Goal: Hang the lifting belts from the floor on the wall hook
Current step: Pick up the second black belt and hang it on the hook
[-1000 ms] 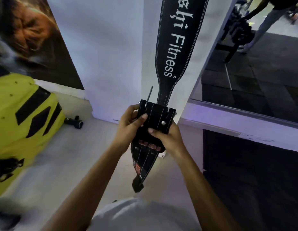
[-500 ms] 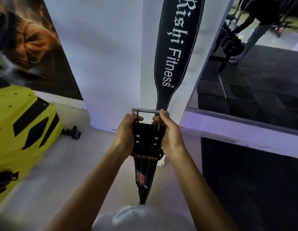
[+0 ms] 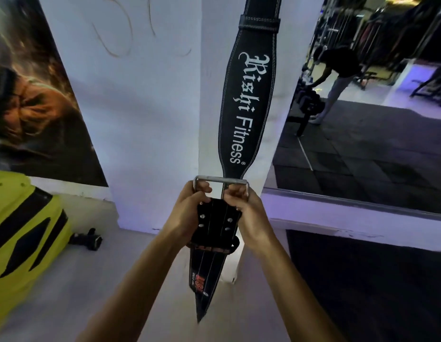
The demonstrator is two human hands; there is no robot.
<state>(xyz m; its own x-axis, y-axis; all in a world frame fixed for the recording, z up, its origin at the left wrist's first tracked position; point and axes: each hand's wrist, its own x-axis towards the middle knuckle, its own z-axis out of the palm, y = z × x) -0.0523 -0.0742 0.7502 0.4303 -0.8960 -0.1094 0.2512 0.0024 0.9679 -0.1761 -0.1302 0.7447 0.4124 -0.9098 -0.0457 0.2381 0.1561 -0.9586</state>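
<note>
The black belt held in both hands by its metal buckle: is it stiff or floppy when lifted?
The held belt probably is fairly stiff: below both hands it hangs in a straight taper, without folding. The metal buckle likely adds weight on top. The stitched surface seems not slippery.

View: a single head-worn wide-angle camera is supplying the only picture.
Facing: it is looking forward and down at a white wall corner (image 3: pixel 165 114) and the floor (image 3: pixel 66 287).
Nearness: it is sitting close, with both forearms reaching up from the lower edge and the hands (image 3: pixel 189 211) lying near centre frame.
Right side: a mirror (image 3: pixel 362 144) is filling the frame.
Shared coverage: no second view is overlapping.
</note>
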